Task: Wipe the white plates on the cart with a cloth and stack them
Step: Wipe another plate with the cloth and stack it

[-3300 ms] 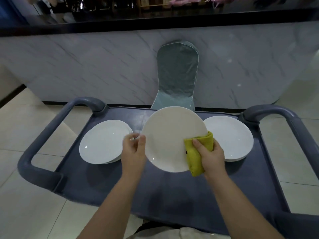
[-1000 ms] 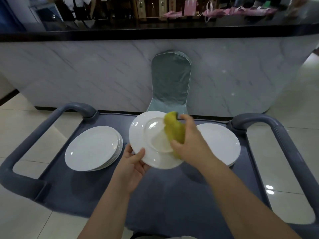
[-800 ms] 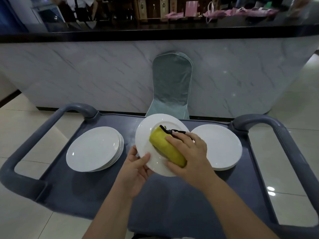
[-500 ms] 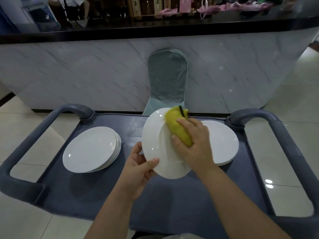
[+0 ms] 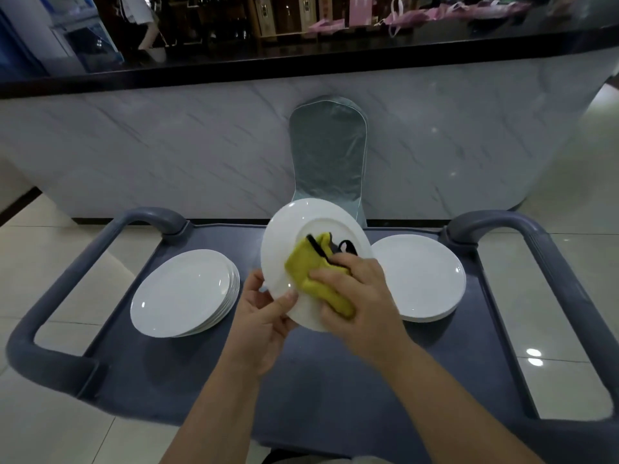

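Hands meet over the grey cart [image 5: 335, 380] in the middle of the frame. The left hand [image 5: 264, 316] holds a white plate [image 5: 291, 236] by its lower left rim, thumb on the near side and fingers clamped behind it, so the plate stands tilted above the cart bed, clear of it. The right hand [image 5: 361, 296] has its fingers curled round a yellow cloth [image 5: 308, 266] and presses it against the plate's near side; a black loop sticks out of the cloth at the top. At centre left a stack of white plates [image 5: 181, 293] sits flat on the cart, and a second stack [image 5: 422, 276] sits at centre right, partly behind the right hand. Curved grey handles [image 5: 43, 316] rise at both ends of the cart. Beyond it, in the upper middle of the frame, a covered chair [image 5: 328, 152] stands against a marble-fronted bar [image 5: 167, 155].
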The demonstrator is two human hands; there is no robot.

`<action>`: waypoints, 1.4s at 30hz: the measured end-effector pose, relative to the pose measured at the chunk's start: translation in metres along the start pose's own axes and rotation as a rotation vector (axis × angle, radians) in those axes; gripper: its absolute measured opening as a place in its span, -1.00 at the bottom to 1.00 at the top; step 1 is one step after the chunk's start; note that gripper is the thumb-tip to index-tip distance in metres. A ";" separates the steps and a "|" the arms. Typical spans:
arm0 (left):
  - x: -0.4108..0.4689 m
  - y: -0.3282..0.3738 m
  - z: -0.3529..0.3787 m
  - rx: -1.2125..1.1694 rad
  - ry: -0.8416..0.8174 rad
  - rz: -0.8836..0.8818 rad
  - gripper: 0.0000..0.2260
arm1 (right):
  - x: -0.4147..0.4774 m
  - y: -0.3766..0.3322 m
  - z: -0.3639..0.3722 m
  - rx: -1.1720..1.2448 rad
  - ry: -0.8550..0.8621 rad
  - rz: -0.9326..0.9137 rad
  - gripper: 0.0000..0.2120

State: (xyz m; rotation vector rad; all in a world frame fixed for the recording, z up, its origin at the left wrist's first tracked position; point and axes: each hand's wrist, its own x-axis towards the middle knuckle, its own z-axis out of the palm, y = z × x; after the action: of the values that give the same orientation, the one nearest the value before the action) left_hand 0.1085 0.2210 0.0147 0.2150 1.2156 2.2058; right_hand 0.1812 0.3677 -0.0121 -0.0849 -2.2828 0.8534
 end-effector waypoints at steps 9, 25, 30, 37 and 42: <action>-0.008 -0.017 0.010 0.091 -0.029 0.020 -0.71 | 0.023 0.025 -0.013 -0.059 0.127 0.146 -0.63; -0.008 -0.010 -0.005 0.326 -0.064 0.026 -0.54 | 0.028 -0.007 -0.014 -0.053 -0.080 -0.407 -0.70; -0.013 -0.005 -0.005 0.402 -0.111 0.015 -0.67 | 0.065 0.032 -0.021 -0.012 0.012 -0.034 -0.66; 0.001 0.014 -0.007 0.314 -0.018 0.073 -0.54 | 0.045 -0.017 0.005 -0.020 -0.117 -0.475 -0.72; 0.004 0.021 -0.003 0.322 -0.059 0.053 -0.66 | 0.104 0.008 -0.009 0.029 -0.094 -0.109 -0.63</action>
State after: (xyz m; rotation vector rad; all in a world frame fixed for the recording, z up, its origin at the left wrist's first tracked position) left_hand 0.0946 0.2129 0.0297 0.4425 1.5426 2.0219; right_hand 0.1061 0.4084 0.0484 0.0939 -2.3384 0.8490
